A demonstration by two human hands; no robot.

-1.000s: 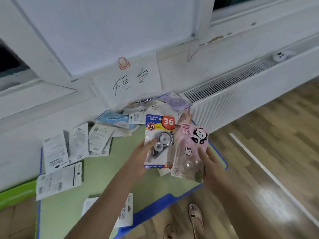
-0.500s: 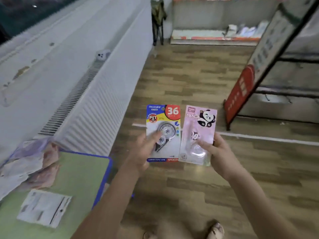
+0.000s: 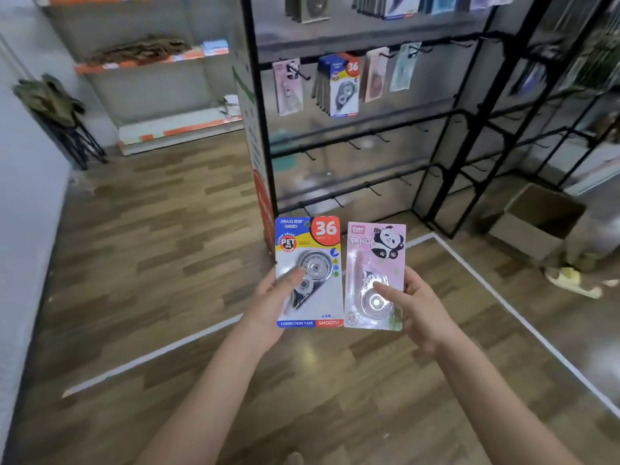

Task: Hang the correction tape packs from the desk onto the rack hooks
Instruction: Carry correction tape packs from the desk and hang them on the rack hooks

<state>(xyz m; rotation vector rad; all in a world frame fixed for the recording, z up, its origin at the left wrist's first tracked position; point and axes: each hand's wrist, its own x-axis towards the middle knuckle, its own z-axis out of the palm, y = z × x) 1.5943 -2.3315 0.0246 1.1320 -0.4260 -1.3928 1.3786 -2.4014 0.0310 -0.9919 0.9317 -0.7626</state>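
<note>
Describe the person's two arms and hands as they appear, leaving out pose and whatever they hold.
Both forearms are bare, with no sleeve in view. The left hand and the right hand wear no gloves, and no rings, watch or bracelet show. Fingernails look short and unpainted.

the blue and yellow correction tape pack [image 3: 308, 273] reads "jinuo" along its top, a large white "36" in a red corner circle, "super value" and "pet" on a round badge, and "correction tape" and "smooth" along its bottom strip. the pink pack [image 3: 375, 276] reads "panda" beside a panda picture. a hanging pack [image 3: 343, 85] on the rack also shows "36".
</note>
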